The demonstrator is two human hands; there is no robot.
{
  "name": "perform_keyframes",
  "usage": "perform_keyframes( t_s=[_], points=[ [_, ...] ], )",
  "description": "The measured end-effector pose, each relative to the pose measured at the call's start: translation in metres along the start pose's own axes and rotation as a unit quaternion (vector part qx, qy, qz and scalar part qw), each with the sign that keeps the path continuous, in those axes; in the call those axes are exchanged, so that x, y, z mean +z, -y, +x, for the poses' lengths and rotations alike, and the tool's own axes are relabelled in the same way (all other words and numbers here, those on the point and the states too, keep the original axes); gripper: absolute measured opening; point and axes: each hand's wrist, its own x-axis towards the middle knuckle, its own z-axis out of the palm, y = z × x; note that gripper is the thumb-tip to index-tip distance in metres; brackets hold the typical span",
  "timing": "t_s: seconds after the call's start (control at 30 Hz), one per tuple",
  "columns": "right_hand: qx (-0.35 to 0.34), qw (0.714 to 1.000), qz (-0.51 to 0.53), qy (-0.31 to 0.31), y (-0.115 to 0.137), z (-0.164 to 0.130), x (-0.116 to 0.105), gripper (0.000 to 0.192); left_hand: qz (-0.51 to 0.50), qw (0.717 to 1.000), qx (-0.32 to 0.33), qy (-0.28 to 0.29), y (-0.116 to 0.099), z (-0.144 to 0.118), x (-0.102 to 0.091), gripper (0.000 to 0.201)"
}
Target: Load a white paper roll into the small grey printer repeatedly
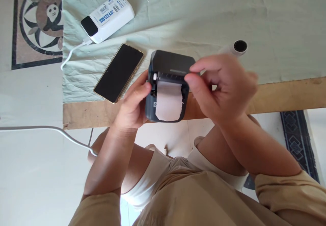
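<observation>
I'm holding a small dark grey printer (166, 86) at the counter's near edge, its lid (173, 63) standing open and tilted back. A strip of white paper (168, 102) is hanging out over its front face, bottom edge ragged. My left hand (132, 107) is gripping its side; my right hand (219, 86) is pinching the lid.

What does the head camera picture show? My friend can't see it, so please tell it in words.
Two bare hands hold a small dark printer with white paper hanging out; the left hand grips its side and the right hand touches its open lid. Beside it, on a pale green cloth, lie a black phone and a white power bank.
</observation>
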Motion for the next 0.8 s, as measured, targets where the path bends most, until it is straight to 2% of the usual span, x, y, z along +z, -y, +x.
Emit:
perform_keyframes(
  t_s=[0.1, 0.13, 0.17, 0.27, 0.37, 0.43, 0.57, 0.7, 0.8],
  points=[
    [0.017, 0.983, 0.167, -0.079, -0.002, 0.003, 0.005, 0.011, 0.022, 0.999, -0.027, 0.032, -0.004, -0.001, -0.003, 0.04],
    [0.012, 0.975, 0.201, -0.096, -0.003, 0.004, 0.006, 0.012, 0.027, 0.999, -0.032, 0.034, -0.005, -0.001, -0.004, 0.043],
    [0.009, 0.975, 0.204, -0.087, -0.004, 0.004, 0.006, 0.013, 0.034, 0.998, -0.035, 0.037, -0.007, -0.001, -0.005, 0.046],
    [-0.006, 0.998, 0.055, 0.043, -0.005, 0.002, 0.003, 0.01, 0.054, 0.997, -0.037, 0.05, -0.008, -0.001, -0.007, 0.048],
    [-0.025, 0.983, -0.102, 0.152, -0.007, -0.002, -0.004, 0.01, 0.065, 0.995, -0.02, 0.077, -0.006, -0.003, -0.008, 0.05],
    [-0.027, 0.974, -0.127, 0.184, -0.008, -0.004, -0.007, 0.015, 0.078, 0.994, -0.009, 0.081, -0.005, -0.005, -0.007, 0.052],
    [-0.01, 0.964, -0.096, 0.249, -0.008, -0.001, -0.012, 0.025, 0.1, 0.993, -0.012, 0.06, -0.005, -0.008, -0.005, 0.055],
    [0.047, 0.969, 0.044, 0.239, -0.007, 0.004, -0.016, 0.037, 0.063, 0.996, -0.032, 0.049, -0.004, -0.004, -0.008, 0.059],
    [0.069, 0.958, 0.162, 0.225, -0.017, 0.006, -0.022, 0.047, 0.024, 0.998, -0.04, 0.047, 0.001, 0.002, -0.011, 0.058]
  ],
)
